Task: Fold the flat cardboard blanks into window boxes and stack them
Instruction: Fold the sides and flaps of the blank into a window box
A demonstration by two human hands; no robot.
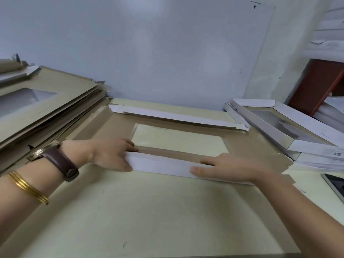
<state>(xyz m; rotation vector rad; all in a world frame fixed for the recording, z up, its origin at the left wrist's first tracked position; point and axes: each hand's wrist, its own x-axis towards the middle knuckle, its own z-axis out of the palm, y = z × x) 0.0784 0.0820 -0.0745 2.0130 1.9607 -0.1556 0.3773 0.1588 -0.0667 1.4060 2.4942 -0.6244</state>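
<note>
On the pale green table (149, 211), a cardboard blank (247, 146) is laid flat, brown side up, long axis running left to right. Its near flap (162, 165) is stood up, white face outward, and is pinched between thumb and fingers by the left hand (109, 155) and the right hand (229, 168). Flat blanks (46, 112) are stacked at left, folded window boxes (307, 125) at right, against a bluish wall (167, 53).
</note>
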